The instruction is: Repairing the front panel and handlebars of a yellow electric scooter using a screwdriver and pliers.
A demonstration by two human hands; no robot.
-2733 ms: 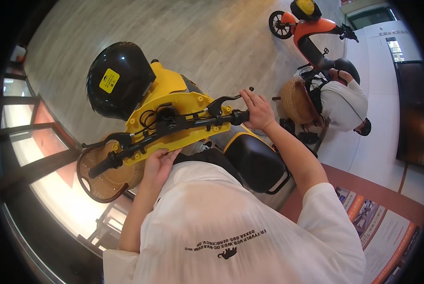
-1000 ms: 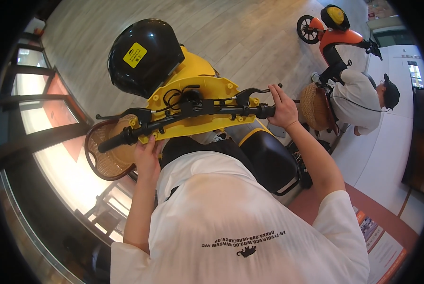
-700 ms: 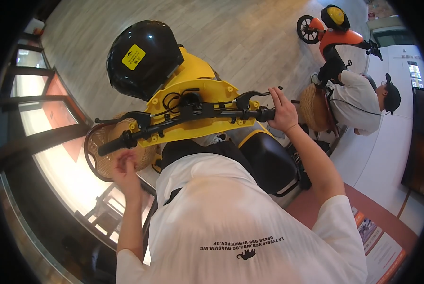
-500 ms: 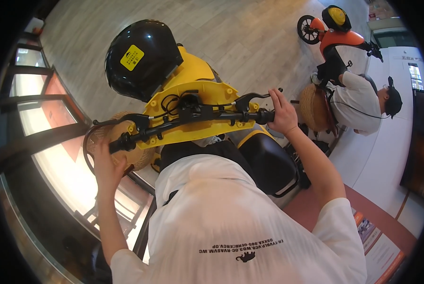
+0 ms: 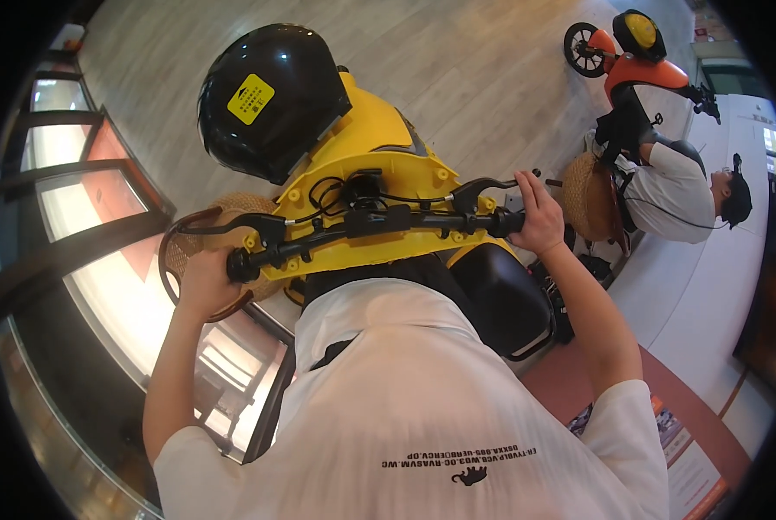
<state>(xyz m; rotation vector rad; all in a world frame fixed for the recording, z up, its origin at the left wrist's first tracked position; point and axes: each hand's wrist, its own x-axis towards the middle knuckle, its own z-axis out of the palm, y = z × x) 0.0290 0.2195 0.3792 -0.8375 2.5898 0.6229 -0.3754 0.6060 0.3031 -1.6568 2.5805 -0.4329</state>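
Note:
I am astride a yellow scooter whose handlebar [image 5: 379, 222] spans an uncovered yellow plastic housing [image 5: 362, 251] with exposed black cables. My left hand [image 5: 207, 279] is closed round the left grip, beneath a black brake lever [image 5: 232, 227]. My right hand [image 5: 539, 221] wraps the right grip, with some fingers extended up over the right brake lever [image 5: 487, 184]. A black helmet [image 5: 279, 100] with a yellow sticker sits ahead, beyond the housing. The black seat [image 5: 500, 303] shows below my right side.
A woven basket [image 5: 184, 253] with a brown rim sits left, beside glazed framed panels [image 5: 93, 195]. On the right a person [image 5: 669, 191] in white with a black cap bends by an orange scooter [image 5: 630, 74] and another woven basket [image 5: 589, 195]. A white wall and dark screen [image 5: 760, 277] stand far right.
My left hand has left the housing's lower edge and moved up and left onto the grip. My right hand stays on the right grip as the view shifts slightly.

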